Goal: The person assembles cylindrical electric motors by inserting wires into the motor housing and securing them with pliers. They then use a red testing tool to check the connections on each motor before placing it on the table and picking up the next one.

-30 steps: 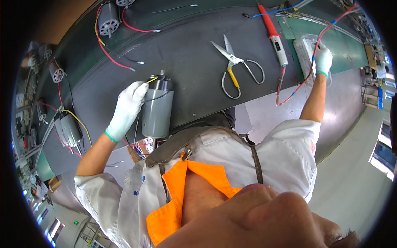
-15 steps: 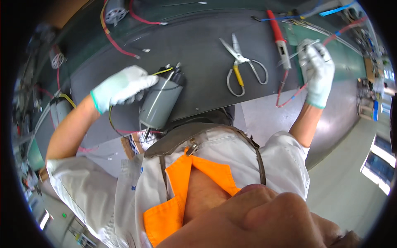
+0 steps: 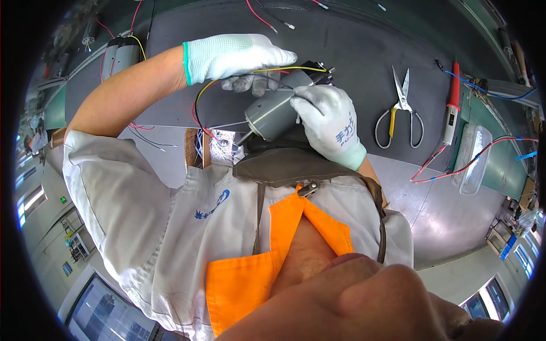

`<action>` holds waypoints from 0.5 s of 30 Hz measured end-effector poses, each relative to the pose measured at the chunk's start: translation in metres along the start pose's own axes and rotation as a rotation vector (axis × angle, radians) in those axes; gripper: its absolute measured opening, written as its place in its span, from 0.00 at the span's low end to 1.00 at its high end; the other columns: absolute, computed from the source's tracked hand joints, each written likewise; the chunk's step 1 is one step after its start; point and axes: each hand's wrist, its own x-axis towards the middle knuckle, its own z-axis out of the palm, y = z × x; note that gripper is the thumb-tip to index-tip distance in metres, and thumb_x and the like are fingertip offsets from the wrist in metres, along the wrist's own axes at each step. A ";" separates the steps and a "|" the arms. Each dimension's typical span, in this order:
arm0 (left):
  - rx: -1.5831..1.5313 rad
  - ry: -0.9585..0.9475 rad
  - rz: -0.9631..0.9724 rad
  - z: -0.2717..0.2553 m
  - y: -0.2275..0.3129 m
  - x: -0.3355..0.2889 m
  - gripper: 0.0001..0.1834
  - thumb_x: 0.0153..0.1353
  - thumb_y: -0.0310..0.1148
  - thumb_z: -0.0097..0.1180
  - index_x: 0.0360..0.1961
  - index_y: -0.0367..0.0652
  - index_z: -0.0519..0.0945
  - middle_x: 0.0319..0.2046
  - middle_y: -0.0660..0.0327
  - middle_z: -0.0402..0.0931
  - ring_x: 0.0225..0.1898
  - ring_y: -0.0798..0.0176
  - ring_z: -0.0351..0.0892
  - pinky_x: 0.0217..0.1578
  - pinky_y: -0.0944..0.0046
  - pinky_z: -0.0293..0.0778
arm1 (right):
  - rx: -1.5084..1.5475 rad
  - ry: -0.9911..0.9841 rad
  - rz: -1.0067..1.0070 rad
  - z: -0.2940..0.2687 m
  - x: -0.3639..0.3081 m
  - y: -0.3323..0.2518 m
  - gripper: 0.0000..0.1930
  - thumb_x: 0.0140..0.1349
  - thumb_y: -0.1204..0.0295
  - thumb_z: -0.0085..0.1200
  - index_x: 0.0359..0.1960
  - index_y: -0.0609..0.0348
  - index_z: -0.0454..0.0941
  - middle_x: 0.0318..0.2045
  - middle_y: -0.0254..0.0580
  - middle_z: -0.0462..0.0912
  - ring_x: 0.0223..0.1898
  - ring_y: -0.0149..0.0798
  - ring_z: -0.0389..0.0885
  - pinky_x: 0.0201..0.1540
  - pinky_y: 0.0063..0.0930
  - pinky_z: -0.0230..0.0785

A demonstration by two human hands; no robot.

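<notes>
A grey cylindrical motor (image 3: pixel 272 117) lies tilted at the bench's near edge, its shaft toward me and its black end away. My left hand (image 3: pixel 242 59), in a white glove, reaches over it from the left. Its thumb lies along the yellow-green wire (image 3: pixel 307 69), and its curled fingers close on the wires beside the motor. My gloved right hand (image 3: pixel 329 120) pinches at the motor's right side. A thin white cable tie end (image 3: pixel 297 120) shows below its fingers; the rest is hidden. Red and black wires run with the yellow one to the motor's near end.
Scissors (image 3: pixel 402 105) with one yellow-wrapped handle lie to the right. Beyond them are a red-handled corded tool (image 3: pixel 453 102) and a clear plastic box (image 3: pixel 481 137) of thin white strips. Another grey motor (image 3: pixel 122 55) stands left. Loose wire ends (image 3: pixel 264 21) lie at the back.
My right hand has come from the far right, where it held a thin white strip, to the motor. My left hand has shifted across the motor's top and onto the wires.
</notes>
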 end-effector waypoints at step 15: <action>-0.013 0.323 0.064 0.022 -0.015 0.034 0.22 0.72 0.48 0.55 0.43 0.35 0.83 0.26 0.61 0.80 0.15 0.73 0.74 0.12 0.71 0.69 | -0.309 -0.223 -0.078 0.000 0.019 -0.007 0.09 0.51 0.69 0.57 0.35 0.53 0.82 0.46 0.37 0.85 0.41 0.39 0.82 0.38 0.35 0.77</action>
